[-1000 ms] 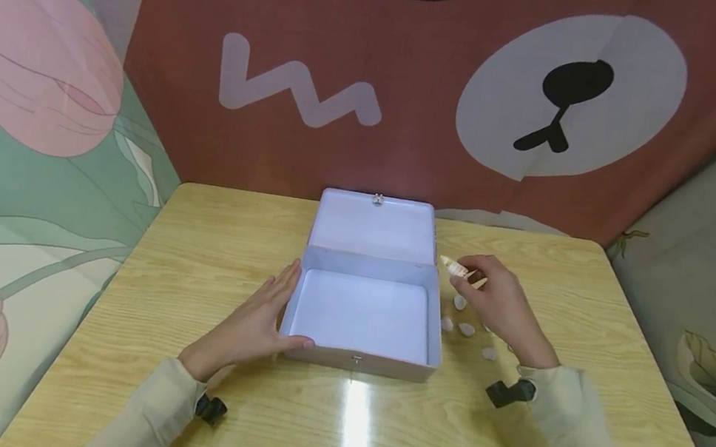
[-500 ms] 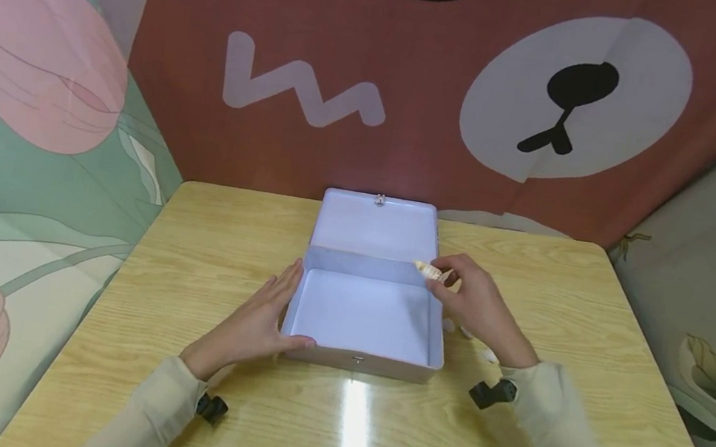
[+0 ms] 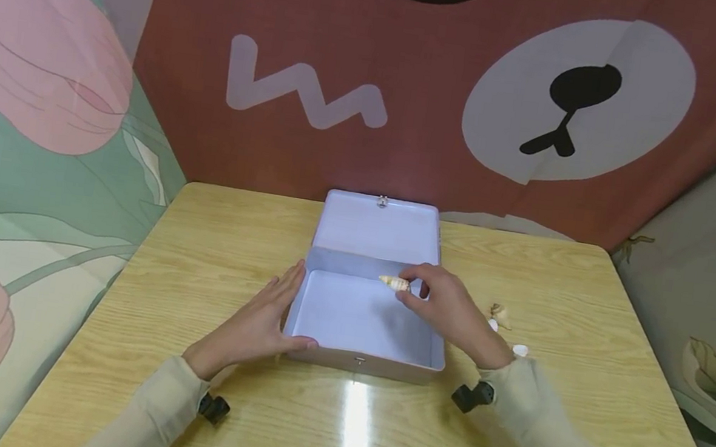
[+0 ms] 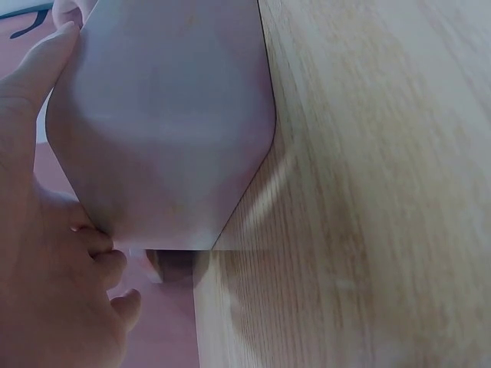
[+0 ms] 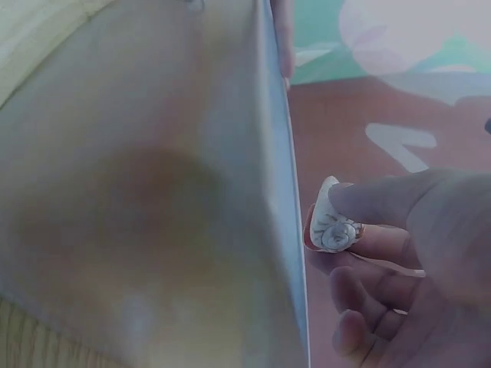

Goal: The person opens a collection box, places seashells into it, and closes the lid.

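Head view, mid-frame — right hand (image 3: 445,305) pinches spiral shell (image 3: 394,283); probably light, hard, chip-prone, best gripped by thick end. Left hand (image 3: 257,321) spread against box (image 3: 357,362).

The box (image 3: 341,360), pale lilac inside with a duller outer wall, sat upright near the middle of the table (image 3: 280,423), its lid (image 3: 379,227) swung back toward the far edge. The left hand (image 3: 254,326) touched its left side and near-left corner. Above its open right half, the right hand (image 3: 445,305) pinched a cream spiral shell (image 3: 394,283), its yellowish point toward the table's left edge.
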### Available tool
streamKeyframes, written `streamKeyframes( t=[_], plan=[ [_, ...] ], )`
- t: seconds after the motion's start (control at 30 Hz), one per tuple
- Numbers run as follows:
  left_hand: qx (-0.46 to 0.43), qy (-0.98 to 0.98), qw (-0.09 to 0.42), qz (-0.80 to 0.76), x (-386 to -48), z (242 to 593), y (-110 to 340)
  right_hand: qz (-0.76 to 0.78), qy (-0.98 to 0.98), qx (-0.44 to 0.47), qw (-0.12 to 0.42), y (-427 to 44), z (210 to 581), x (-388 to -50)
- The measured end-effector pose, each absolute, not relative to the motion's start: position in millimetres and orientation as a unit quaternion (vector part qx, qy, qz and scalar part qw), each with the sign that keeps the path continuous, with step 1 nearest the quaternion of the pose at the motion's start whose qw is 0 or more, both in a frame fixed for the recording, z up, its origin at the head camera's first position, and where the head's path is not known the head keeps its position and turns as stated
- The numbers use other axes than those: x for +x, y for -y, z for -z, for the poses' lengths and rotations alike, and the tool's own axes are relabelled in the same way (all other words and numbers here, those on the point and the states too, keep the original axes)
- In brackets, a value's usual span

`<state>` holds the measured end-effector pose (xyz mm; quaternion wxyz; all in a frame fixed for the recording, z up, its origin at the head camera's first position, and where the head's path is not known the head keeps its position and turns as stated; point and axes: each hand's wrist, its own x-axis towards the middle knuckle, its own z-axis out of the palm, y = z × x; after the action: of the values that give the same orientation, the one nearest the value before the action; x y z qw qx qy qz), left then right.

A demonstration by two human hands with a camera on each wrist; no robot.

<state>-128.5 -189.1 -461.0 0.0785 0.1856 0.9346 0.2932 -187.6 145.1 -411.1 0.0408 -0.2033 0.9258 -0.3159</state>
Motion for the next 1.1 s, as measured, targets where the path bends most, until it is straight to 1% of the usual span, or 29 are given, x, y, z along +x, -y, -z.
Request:
streamKeyframes(
  t=[0.43, 0.93, 1.1],
  plan=[
    [0.187, -0.936, 0.070, -0.289, -128.5, 459.5, 187.6, 0.297, -0.924, -0.236, 0.052, -132.3, 415.0, -186.3],
    [0.189, -0.934, 0.071, -0.295, -128.6, 461.5, 188.9, 0.292, -0.928, -0.223, 0.070, -129.2, 410.8, -183.6],
    [0.190, -0.933, 0.070, -0.297, -128.1, 461.4, 189.2, 0.292, -0.928, -0.221, 0.062, -130.6, 408.0, -182.9]
  ],
)
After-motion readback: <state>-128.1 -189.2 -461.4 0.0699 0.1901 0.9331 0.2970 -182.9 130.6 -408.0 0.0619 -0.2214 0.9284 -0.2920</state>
